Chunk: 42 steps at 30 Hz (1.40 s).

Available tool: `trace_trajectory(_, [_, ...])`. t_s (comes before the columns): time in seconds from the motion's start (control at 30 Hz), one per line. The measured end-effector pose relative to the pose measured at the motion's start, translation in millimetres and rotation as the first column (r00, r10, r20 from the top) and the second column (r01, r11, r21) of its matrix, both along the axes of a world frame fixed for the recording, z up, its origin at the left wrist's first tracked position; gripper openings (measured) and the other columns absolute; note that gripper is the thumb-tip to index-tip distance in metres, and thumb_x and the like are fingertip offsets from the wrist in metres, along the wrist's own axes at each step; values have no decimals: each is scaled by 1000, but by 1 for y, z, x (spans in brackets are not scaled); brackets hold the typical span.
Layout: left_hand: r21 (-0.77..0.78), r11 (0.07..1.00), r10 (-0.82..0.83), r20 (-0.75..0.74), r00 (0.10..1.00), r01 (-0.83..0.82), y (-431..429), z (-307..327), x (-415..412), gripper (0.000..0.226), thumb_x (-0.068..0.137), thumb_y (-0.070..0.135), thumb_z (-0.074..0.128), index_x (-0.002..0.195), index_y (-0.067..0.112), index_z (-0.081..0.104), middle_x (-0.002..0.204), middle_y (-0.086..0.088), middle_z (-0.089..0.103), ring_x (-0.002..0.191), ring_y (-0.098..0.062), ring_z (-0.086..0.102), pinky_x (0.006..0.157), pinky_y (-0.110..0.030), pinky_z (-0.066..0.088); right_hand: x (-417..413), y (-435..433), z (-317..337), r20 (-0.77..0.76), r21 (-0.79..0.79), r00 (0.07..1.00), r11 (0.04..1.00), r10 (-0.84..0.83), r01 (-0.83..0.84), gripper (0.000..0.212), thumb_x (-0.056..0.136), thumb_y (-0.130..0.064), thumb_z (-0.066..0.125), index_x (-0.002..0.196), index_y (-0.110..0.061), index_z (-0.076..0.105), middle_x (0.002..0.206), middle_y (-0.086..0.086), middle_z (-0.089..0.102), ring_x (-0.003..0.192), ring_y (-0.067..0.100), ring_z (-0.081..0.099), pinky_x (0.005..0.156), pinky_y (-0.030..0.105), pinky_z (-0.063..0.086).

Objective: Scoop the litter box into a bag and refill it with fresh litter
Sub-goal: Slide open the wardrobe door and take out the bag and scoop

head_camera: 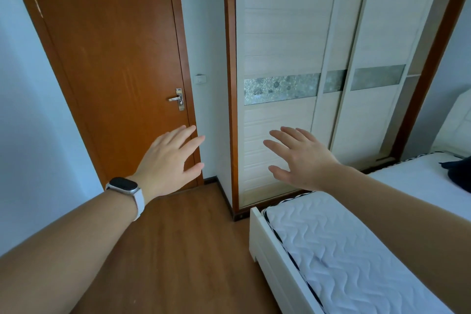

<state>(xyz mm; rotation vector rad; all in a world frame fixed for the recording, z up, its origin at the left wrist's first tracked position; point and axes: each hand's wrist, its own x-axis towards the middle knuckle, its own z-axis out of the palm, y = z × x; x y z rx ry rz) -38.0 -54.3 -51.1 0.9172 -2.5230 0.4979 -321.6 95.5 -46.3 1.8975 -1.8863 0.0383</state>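
No litter box, scoop, bag or litter shows in the head view. My left hand (169, 159) is stretched out in front of me, palm down, fingers straight and spread, holding nothing; a watch with a white strap sits on its wrist. My right hand (300, 158) is held out beside it at the same height, fingers also spread and empty. Both hands hover in the air in front of a closed brown wooden door (109, 64) and a pale wardrobe (285, 58).
The door has a metal lever handle (177, 99), with a wall switch (199, 79) beside it. A white bed with a quilted mattress (339, 245) fills the lower right. Brown wood floor (183, 245) runs between the left wall and the bed towards the door.
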Motion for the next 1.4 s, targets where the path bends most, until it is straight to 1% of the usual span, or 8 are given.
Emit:
trace_trajectory(0.2, [-8, 1000, -21, 41, 999, 21, -85, -16, 7, 63, 91, 60, 42, 146, 29, 41, 156, -3, 35, 144, -27, 31, 111, -44, 23, 7, -89, -10, 11, 73, 1000, 997, -29, 29, 71, 87, -63, 20, 146, -27, 38, 155, 4, 36, 143, 29, 33, 117, 50, 27])
trace_trajectory(0.37, [-45, 998, -31, 140, 990, 38, -172, -21, 26, 59, 90, 59, 45, 140, 28, 49, 150, -6, 44, 139, -29, 40, 109, -48, 30, 23, -174, -8, 9, 81, 999, 995, -52, 51, 82, 81, -67, 3, 152, -31, 24, 161, -1, 21, 149, 24, 17, 122, 45, 14])
trace_trajectory(0.43, [-50, 998, -35, 154, 987, 43, -205, -19, 31, 58, 90, 58, 46, 139, 27, 50, 150, -6, 44, 138, -29, 41, 109, -47, 30, 28, -204, -7, 7, 84, 998, 994, -67, 66, 80, 82, -68, 2, 153, -33, 18, 163, -3, 16, 150, 22, 13, 123, 44, 11])
trace_trajectory(0.53, [-43, 998, -45, 136, 990, 51, -248, -16, 29, 58, 92, 57, 43, 142, 27, 46, 153, -6, 40, 141, -28, 36, 111, -47, 29, 27, -244, -9, 4, 90, 995, 991, -103, 102, 68, 93, -66, 16, 153, -35, 12, 163, -5, 10, 150, 20, 8, 122, 41, 6])
trace_trajectory(0.8, [1, 995, -100, 130, 986, 101, -332, -27, -10, 60, 93, 59, 39, 146, 30, 41, 156, -3, 35, 144, -25, 31, 112, -44, 23, -2, -303, -11, 31, 79, 985, 983, -170, 167, 78, 83, -67, 6, 151, -33, 21, 162, -3, 19, 149, 22, 16, 121, 43, 13])
trace_trajectory(1.0, [40, 986, -163, 150, 975, 159, -382, -29, -70, 62, 92, 61, 35, 146, 30, 40, 156, -3, 34, 144, -26, 31, 113, -45, 26, -53, -344, -22, 57, 40, 980, 981, -192, 190, 73, 87, -64, 18, 147, -28, 35, 156, 1, 34, 144, 25, 30, 118, 45, 23])
trace_trajectory(1.27, [2, 986, -163, 169, 972, 165, -466, -24, -167, 63, 93, 59, 34, 150, 31, 32, 160, -2, 25, 148, -24, 21, 117, -45, 19, -148, -437, -52, 96, 0, 980, 985, -172, 172, 65, 89, -62, 29, 142, -26, 43, 150, 3, 43, 138, 27, 41, 114, 47, 33])
trace_trajectory(1.4, [25, 987, -158, 199, 967, 156, -508, -21, -227, 62, 94, 58, 36, 151, 33, 28, 161, -1, 21, 149, -23, 16, 115, -40, 8, -203, -486, -53, 139, -36, 979, 987, -149, 156, 63, 89, -61, 32, 140, -26, 46, 147, 3, 47, 135, 27, 45, 111, 47, 37])
